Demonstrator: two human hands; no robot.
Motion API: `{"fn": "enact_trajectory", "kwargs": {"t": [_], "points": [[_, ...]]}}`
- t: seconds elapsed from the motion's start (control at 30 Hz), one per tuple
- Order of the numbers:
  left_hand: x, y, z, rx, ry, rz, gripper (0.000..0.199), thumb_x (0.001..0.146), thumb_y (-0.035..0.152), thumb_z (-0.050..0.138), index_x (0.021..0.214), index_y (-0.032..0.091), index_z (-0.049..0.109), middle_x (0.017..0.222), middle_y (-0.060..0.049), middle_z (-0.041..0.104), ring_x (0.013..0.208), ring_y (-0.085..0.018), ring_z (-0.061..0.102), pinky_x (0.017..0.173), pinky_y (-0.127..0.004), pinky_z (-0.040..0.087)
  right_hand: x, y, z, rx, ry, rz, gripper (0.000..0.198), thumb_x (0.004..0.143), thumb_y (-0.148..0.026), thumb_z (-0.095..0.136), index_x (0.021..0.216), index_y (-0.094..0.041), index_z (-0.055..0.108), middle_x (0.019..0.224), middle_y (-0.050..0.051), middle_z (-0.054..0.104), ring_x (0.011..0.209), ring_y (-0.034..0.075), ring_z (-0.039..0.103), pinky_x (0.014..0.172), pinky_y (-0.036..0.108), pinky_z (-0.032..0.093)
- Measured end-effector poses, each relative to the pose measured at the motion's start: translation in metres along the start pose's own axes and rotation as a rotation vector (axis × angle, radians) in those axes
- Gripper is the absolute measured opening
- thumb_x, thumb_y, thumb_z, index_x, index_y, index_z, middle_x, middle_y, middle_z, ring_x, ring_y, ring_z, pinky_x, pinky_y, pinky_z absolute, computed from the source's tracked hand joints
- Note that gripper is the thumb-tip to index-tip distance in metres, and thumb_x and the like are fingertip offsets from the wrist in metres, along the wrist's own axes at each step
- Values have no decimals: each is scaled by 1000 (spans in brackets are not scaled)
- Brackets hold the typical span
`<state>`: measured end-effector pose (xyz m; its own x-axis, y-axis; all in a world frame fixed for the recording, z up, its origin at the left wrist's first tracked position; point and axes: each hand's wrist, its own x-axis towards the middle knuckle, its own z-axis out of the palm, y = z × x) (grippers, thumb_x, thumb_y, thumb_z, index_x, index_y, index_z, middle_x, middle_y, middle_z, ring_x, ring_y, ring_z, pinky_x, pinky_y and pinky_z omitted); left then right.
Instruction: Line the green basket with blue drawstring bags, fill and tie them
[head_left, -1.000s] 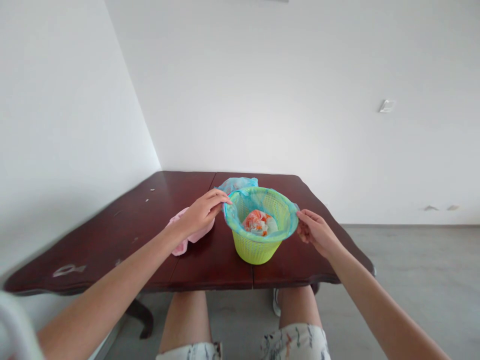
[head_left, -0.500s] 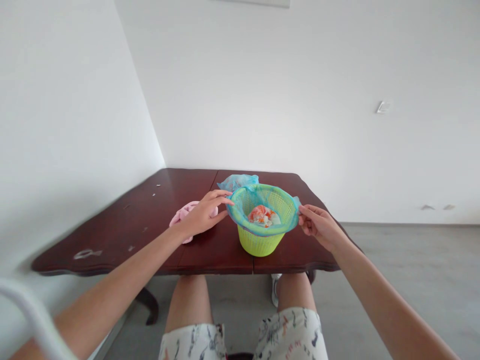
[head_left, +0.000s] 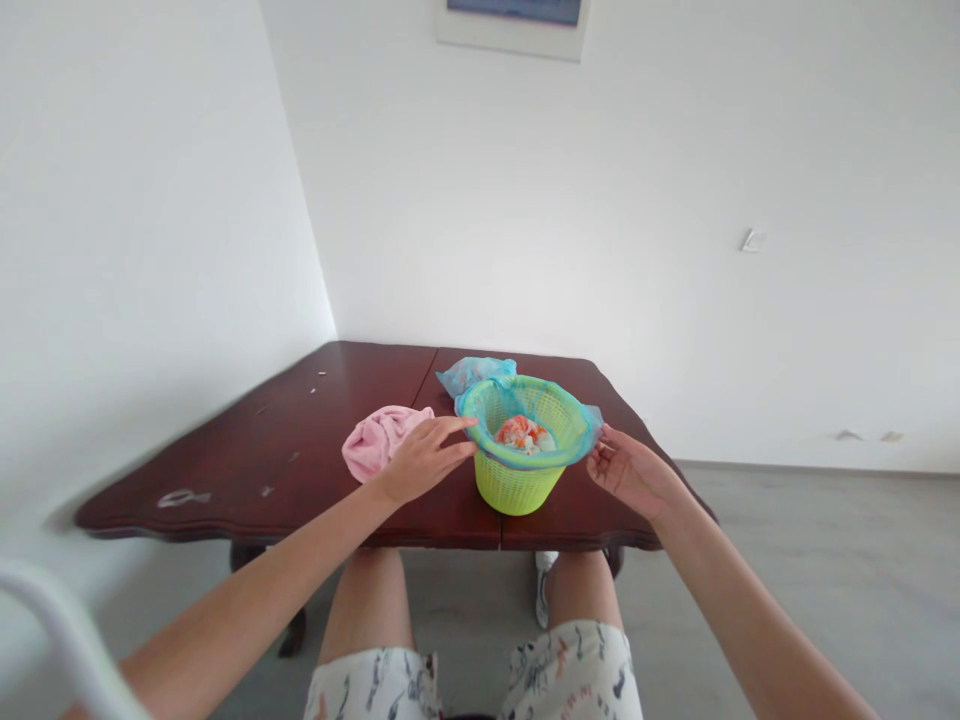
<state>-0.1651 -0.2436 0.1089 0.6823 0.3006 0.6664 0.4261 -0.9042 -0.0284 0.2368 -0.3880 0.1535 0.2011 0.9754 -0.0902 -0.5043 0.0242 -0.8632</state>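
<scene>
A yellow-green plastic basket [head_left: 519, 487] stands upright near the table's front edge. A thin blue plastic bag [head_left: 541, 459] lines it and is folded over its rim. Crumpled orange and white packaging [head_left: 523, 434] lies at the bottom. My left hand [head_left: 427, 455] is at the left side of the rim, fingers stretched out and fingertips touching the bag's edge. On the opposite side, my right hand [head_left: 631, 472] has its fingertips against a loose flap of the bag, with the fingers loosely apart. Left of the basket, partly behind my left hand, lies a pink cloth [head_left: 375, 440].
Behind the basket sits another blue plastic bag [head_left: 474, 371] with something inside. The dark red wooden table [head_left: 300, 440] has small white scraps and a worn mark on its left part. White walls border the back and left. My legs are under the front edge.
My right hand has loosened from its pinch on the bag's edge. My left hand has shifted slightly down along the rim, baring more of the pink cloth. The view has tilted up a little.
</scene>
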Motion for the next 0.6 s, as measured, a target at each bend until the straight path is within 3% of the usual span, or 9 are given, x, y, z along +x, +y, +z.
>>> {"fn": "enact_trajectory", "kwargs": {"t": [0.2,0.3,0.4,0.5,0.6], "points": [[7,3,5,33,106,47,16,119,30,70,114,31,85,133,-9,83,121,-28,79,116,-53,63,-4,15,-3,80,18,70,20,100,-26,98,105,-24,79,96,5,85,86,20,83,85,33,77],[10,9,1,-22,146,146,9,116,25,73,119,28,80,135,-11,83,119,-29,78,112,-51,63,-6,23,-3,128,-4,114,25,97,-24,101,106,-23,78,94,4,85,82,17,82,81,28,76],[16,17,-8,-138,157,184,14,116,17,69,124,27,73,138,-10,84,126,-29,77,116,-50,62,-4,27,-3,123,-24,109,31,91,-19,105,103,-23,77,83,0,80,70,13,76,71,22,72],[24,24,-16,-230,122,133,18,117,14,62,126,28,68,134,-9,85,126,-28,79,114,-50,62,-1,29,0,92,-22,84,36,85,-18,110,97,-22,76,76,-3,75,62,10,69,61,18,66],[30,28,-18,-247,131,17,14,119,19,59,128,27,65,119,-9,84,114,-29,81,100,-46,63,-1,31,7,54,-17,63,44,78,-28,117,93,-22,76,72,-4,72,60,11,67,59,20,66]]}}
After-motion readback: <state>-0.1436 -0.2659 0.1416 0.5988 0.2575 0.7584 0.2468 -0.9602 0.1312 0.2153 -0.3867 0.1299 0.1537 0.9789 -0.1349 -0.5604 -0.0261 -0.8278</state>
